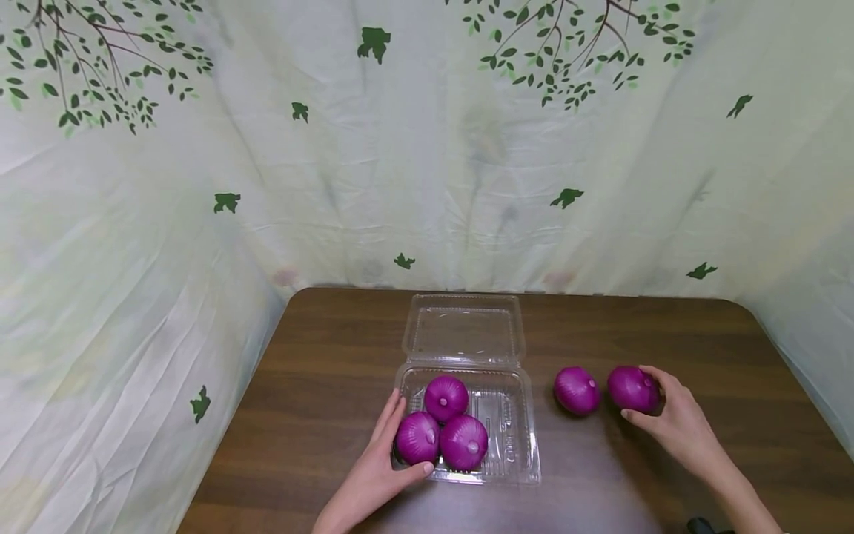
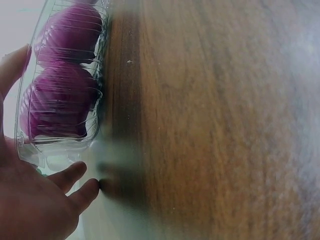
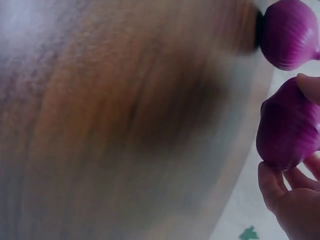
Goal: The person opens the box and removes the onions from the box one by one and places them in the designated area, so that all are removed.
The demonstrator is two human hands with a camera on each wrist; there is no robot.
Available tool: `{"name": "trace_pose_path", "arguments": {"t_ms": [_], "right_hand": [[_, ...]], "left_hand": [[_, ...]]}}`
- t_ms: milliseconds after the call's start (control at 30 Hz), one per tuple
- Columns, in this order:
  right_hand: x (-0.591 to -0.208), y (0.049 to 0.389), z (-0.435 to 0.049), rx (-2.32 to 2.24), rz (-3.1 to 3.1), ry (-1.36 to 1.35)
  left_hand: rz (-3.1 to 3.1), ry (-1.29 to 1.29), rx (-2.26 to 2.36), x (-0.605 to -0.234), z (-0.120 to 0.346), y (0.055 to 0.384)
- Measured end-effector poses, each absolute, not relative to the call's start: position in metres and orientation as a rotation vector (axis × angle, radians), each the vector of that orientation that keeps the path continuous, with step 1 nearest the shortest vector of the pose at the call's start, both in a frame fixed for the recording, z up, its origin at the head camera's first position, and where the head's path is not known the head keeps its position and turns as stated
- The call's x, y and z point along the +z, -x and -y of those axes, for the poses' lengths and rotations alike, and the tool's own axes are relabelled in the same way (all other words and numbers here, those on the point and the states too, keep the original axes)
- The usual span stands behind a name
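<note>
Onion (image 1: 629, 389) on the desk (image 1: 320, 356), right of centre, sits pinched between thumb and fingers of the right hand (image 1: 682, 426), the nearer one. From there, the open plastic box (image 1: 505, 415) lies leftward, a loose onion (image 1: 575, 391) between. The left hand (image 1: 382, 467), thumb and fingers spread, touches the box's near left corner, beside three boxed onions (image 1: 464, 443).

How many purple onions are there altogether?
5. Three sit in the open plastic clamshell: rear onion, front-left onion, front-right onion. Right of it, one loose onion rests on the table; the right hand grips another onion. None seems hidden.
</note>
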State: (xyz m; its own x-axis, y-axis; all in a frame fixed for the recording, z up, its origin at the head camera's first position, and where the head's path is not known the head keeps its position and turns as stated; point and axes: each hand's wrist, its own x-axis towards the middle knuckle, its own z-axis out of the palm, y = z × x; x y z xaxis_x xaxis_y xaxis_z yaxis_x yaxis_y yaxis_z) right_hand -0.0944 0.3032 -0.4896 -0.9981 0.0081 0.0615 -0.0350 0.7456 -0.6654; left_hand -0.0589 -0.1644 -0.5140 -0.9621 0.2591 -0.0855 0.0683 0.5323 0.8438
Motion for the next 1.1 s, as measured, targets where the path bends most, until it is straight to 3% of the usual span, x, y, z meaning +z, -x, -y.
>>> {"name": "trace_pose_path", "arguments": {"t_ms": [367, 1100], "right_hand": [[-0.502, 0.093, -0.304, 1.153, 2.956, 0.119], [-0.502, 0.087, -0.299, 1.154, 2.939, 0.058]], "left_hand": [[-2.565, -0.275, 1.404, -0.514, 0.165, 0.059], [-2.562, -0.276, 1.418, -0.514, 0.164, 0.058]]}}
